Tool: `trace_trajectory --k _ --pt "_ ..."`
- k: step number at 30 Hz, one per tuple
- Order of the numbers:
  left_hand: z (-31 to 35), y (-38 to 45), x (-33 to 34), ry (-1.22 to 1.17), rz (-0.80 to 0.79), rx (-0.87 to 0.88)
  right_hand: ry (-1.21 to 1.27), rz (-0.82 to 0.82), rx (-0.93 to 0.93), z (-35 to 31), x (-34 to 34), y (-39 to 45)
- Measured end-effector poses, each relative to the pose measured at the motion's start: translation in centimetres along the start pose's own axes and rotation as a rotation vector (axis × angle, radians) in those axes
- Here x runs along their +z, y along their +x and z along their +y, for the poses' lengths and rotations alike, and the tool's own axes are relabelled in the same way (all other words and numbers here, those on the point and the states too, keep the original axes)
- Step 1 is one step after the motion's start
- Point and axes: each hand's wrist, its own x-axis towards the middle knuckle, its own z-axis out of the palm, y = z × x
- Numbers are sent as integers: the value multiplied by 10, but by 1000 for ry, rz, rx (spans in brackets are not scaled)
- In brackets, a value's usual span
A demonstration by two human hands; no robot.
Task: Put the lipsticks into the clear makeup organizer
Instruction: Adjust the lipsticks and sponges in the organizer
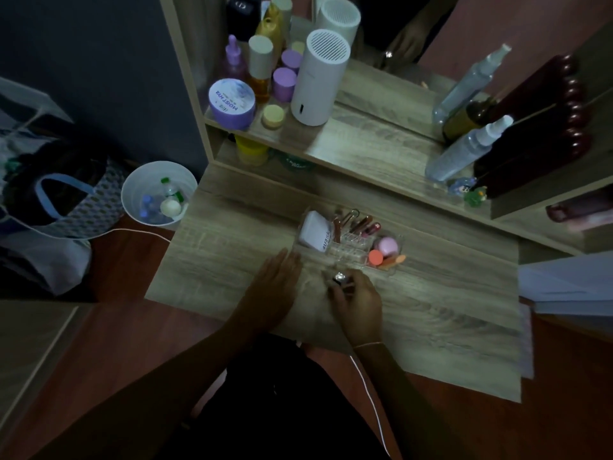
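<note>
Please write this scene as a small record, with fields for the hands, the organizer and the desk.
left hand: open, flat on the desk, beside the organizer
right hand: closed on a small shiny item, probably a lipstick, at the organizer's near edge
organizer: clear, on the desk, holds several lipsticks, a white case, a pink sponge
shelf: jars, bottles, a white cylinder

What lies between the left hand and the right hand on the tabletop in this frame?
In the head view, only bare wood of the tabletop shows between the left hand and the right hand; the clear makeup organizer sits just beyond that gap.
</note>
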Motion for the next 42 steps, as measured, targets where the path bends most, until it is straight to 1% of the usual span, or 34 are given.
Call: trace_trajectory --k 4,6,8,12,16,19,26,30,35,38,42 --pt "21 18 1 -79 18 144 112 149 43 -1 -23 14" --pt "30 27 -1 -93 -1 163 101 192 29 -1 -30 26" --pt "37 34 -2 -82 -42 146 75 215 2 -3 -33 37" --pt "43 39 -3 -89 -100 111 97 188 13 -6 -30 51" --pt "41 39 -1 -99 -117 107 84 124 62 -5 -22 57" --pt "41 38 2 -69 -127 90 70 152 61 -7 -17 57" --pt "44 38 7 -54 -95 79 107 121 94 -7 -16 65" --pt "45 38 7 -50 -101 59 48 108 107 -6 -14 63" --pt "47 37 6 -13 -73 56 -26 136 55 -6 -17 63" --pt "49 37 4 -3 -61 50 -39 117 73 -6 -18 66" --pt "51 37 2 -4 -80 42 -63 130 55 -9 -15 69"
